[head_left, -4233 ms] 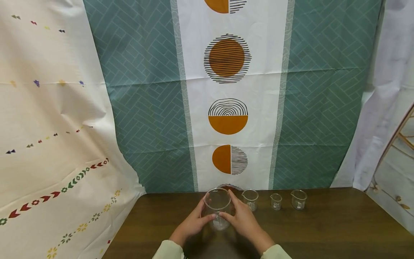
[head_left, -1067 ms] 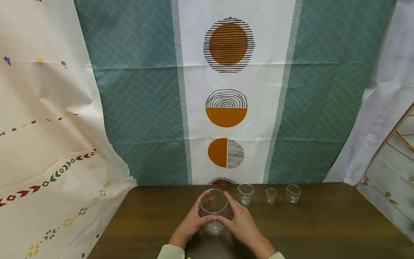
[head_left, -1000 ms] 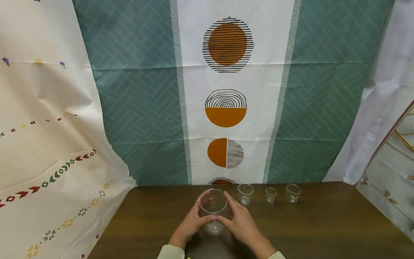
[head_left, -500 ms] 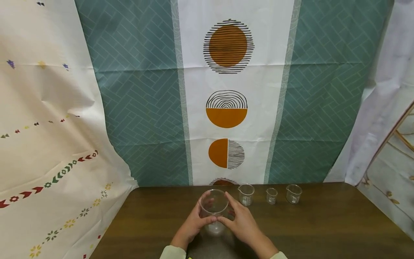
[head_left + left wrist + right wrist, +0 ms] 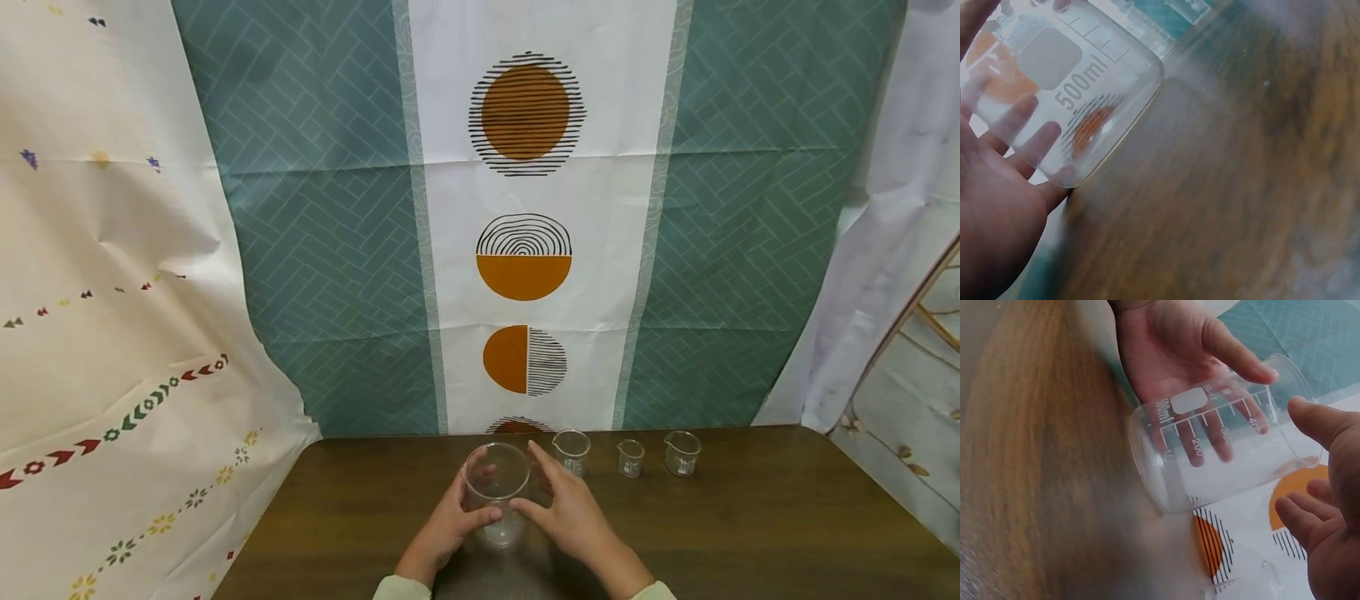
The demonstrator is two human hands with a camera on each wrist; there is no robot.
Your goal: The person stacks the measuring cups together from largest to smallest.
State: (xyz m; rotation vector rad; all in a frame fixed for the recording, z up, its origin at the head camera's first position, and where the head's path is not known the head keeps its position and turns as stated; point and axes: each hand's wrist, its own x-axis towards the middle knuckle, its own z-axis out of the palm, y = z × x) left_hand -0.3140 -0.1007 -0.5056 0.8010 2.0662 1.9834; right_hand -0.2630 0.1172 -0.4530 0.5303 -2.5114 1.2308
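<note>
A clear glass beaker stands upright near the front middle, marked 500ml with a printed scale. My left hand grips its left side, thumb across the front and fingers round the back, seen through the glass in the right wrist view. On the other side my right hand is spread, its thumb tip overlapping the rim in the right wrist view. The other right fingers are spread apart beside the glass. Nothing shows inside the beaker.
Farther back on the dark wooden table stand three smaller glass beakers: one behind my right hand, a tiny one and a wider one. A patterned curtain hangs behind the table edge, a cream cloth at left.
Both hands held the beaker earlier, thumbs meeting in front. Now the thumbs are apart and my right hand has spread and shifted right. The beaker stays about where it was.
</note>
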